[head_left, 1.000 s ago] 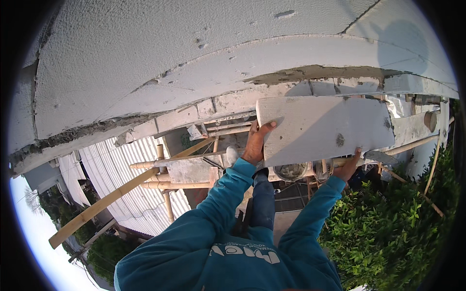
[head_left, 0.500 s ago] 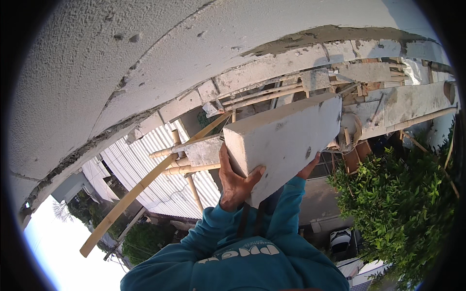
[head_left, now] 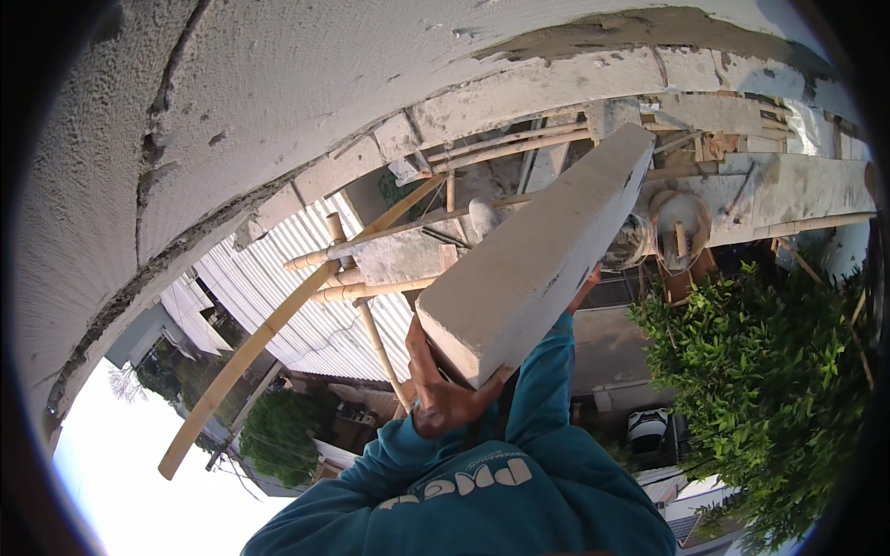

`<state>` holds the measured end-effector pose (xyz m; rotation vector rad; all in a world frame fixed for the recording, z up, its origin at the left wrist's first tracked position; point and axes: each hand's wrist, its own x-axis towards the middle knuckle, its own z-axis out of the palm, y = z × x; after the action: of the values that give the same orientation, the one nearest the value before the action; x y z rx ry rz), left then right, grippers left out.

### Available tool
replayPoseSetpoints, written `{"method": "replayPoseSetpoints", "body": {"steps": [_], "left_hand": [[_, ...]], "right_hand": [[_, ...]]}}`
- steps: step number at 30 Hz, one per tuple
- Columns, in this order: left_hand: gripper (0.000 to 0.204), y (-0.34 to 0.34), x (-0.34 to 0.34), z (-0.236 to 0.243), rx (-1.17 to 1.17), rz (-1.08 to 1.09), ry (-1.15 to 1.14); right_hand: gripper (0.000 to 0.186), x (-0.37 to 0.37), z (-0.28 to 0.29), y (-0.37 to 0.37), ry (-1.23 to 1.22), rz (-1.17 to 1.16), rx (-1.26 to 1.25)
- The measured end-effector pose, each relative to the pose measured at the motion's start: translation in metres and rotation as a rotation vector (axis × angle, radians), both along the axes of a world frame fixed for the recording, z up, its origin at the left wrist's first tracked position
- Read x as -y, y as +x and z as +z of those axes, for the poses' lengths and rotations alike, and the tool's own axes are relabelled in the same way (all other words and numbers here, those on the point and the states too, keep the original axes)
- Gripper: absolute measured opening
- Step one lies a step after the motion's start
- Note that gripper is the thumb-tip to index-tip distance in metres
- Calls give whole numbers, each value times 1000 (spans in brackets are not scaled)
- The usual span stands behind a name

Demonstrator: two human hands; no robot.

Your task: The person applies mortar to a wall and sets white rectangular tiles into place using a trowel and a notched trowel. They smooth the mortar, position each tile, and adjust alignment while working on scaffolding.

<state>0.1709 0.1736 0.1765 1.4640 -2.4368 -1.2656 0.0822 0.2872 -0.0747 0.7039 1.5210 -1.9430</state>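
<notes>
A long pale lightweight concrete block (head_left: 528, 259) is held up in front of my chest, its narrow face upward and its far end pointing to the upper right. My left hand (head_left: 447, 391) grips the near lower end, fingers on one side and thumb on the other. Partly hidden behind the block, my right hand (head_left: 584, 289) holds its right side; only part of its fingers and the wrist show. Beyond the block runs a block wall (head_left: 519, 88) with a band of wet grey mortar (head_left: 612, 32) along it.
Bamboo scaffold poles (head_left: 380, 295) and a slanting bamboo strip (head_left: 250, 357) stand at left, above a corrugated roof (head_left: 297, 320). A bucket (head_left: 680, 222) with a tool in it sits on the plank platform (head_left: 797, 199) at right. Leafy branches (head_left: 751, 371) rise below it; a parked vehicle (head_left: 647, 431) is far down.
The block has tipped so its narrow face turns more upward, and its near end has come lower with my left hand. The bucket at right is now more exposed.
</notes>
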Motion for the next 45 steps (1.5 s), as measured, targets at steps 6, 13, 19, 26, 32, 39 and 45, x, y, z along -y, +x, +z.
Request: {"method": "replayPoseSetpoints", "body": {"steps": [6,13,19,26,32,39,45], "left_hand": [[114,-5,-7,-3,14,-17,-102],[104,-5,17,-25,146,40,-133],[104,39,37,-42,250,51,-158],[96,115,50,-83,325,150,-191],[98,195,53,-118,392,348,-143],[102,279,52,-182,346,552,-140],[101,311,30,-181,361,648,-111]], "right_hand": [[46,-15,-48,20,-562,-241,349],[53,-31,-38,16,141,-9,596],[30,-24,2,-38,423,474,61],[28,47,-79,-102,352,549,-625],[37,-34,-44,-51,830,1001,-346],[28,-73,-28,-41,855,1280,-430],[35,-3,-22,-14,744,1519,-375]]}}
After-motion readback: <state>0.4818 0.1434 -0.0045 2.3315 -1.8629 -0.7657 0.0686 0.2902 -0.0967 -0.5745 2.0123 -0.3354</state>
